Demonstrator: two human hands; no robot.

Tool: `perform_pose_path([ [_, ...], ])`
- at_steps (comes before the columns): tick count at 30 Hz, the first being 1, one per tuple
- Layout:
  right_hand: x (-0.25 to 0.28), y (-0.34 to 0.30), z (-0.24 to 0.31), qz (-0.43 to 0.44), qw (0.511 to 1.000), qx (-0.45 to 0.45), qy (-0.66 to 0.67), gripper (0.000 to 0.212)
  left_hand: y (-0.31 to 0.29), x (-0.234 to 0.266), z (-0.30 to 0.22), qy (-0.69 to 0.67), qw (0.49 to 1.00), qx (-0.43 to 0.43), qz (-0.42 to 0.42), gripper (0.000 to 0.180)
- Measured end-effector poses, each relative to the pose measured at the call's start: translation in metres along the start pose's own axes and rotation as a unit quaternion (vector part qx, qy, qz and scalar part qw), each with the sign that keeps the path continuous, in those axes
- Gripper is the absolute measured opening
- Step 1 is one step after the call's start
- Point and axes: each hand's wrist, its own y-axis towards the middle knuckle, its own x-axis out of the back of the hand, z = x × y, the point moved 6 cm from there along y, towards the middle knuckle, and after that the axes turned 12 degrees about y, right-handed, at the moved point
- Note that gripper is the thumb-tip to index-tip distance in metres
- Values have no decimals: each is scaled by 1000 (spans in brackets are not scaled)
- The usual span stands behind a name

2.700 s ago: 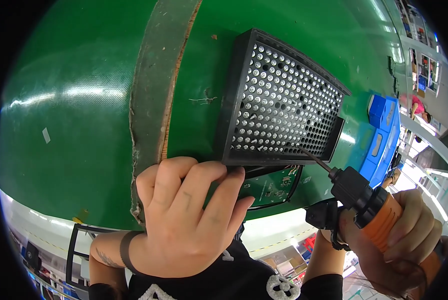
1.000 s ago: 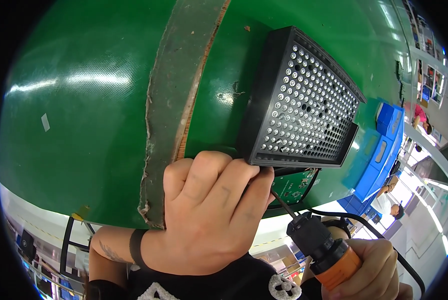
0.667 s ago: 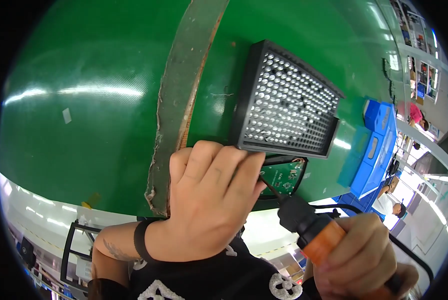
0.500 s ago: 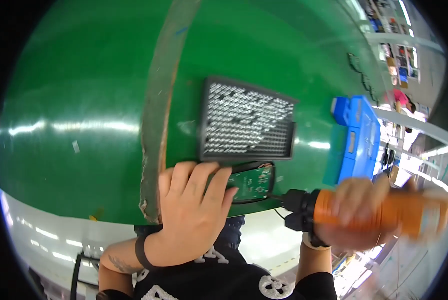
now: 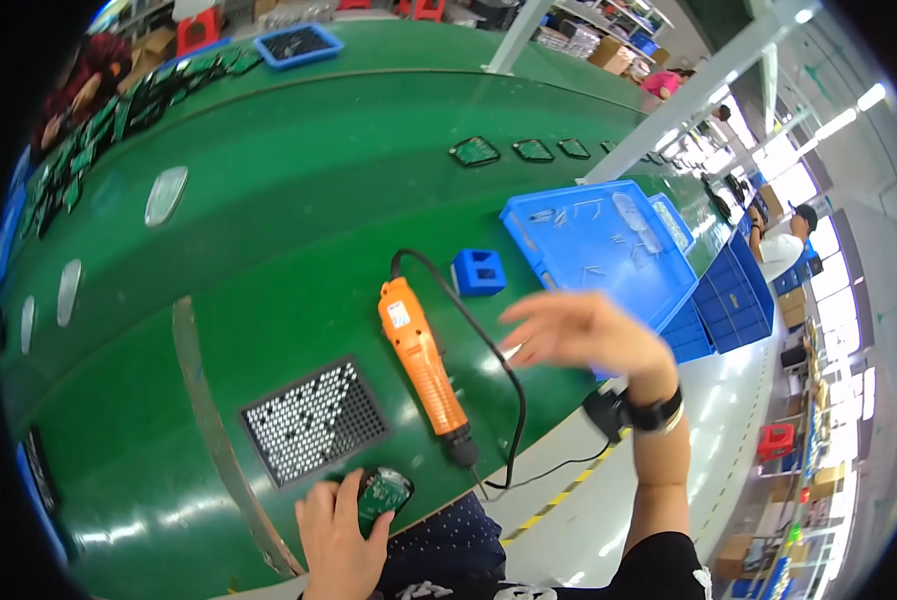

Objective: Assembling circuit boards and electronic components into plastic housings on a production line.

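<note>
My left hand [image 5: 339, 535] is closed at the table's near edge, thumb and fingers around a green circuit board [image 5: 383, 494] in a dark casing. Part of the board is covered by the fingers. My right hand [image 5: 594, 335] is raised off the table's right side, empty, fingers spread and somewhat blurred. Between the hands an orange electric screwdriver [image 5: 424, 360] lies on the green table, its bit toward the near edge and a black cord looping from its far end. Beyond my left hand lies a black perforated tray [image 5: 369, 425] holding many small silvery pieces in rows.
A small blue block [image 5: 480, 273] stands beyond the screwdriver. Right of it lies a large blue tray [image 5: 609, 265] with small loose pieces, near blue crates [image 5: 734, 300]. Boards [image 5: 475, 151] line the far side. Clear covers [image 5: 166, 195] lie left. Co-workers sit far left and right.
The electric screwdriver has left my right hand and lies on the table. That hand has opened and moved away from the board. My view has swung up and outward; my left hand remains on the board.
</note>
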Motion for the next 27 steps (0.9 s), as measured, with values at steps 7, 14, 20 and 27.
perform_pose_path([
  [7,366,-56,-26,-506,696,-83,-502,39,-7,-11,10,-14,1000,-19,-11,41],
  [14,406,-37,-65,-460,588,-144,-650,22,-7,-11,26,-92,986,87,104,41],
  [20,371,-52,-18,-501,570,-91,-645,19,-10,-4,24,-284,946,151,31,43],
  [27,140,-98,12,-483,794,258,-264,13,20,-2,-26,-656,751,51,-51,69],
])
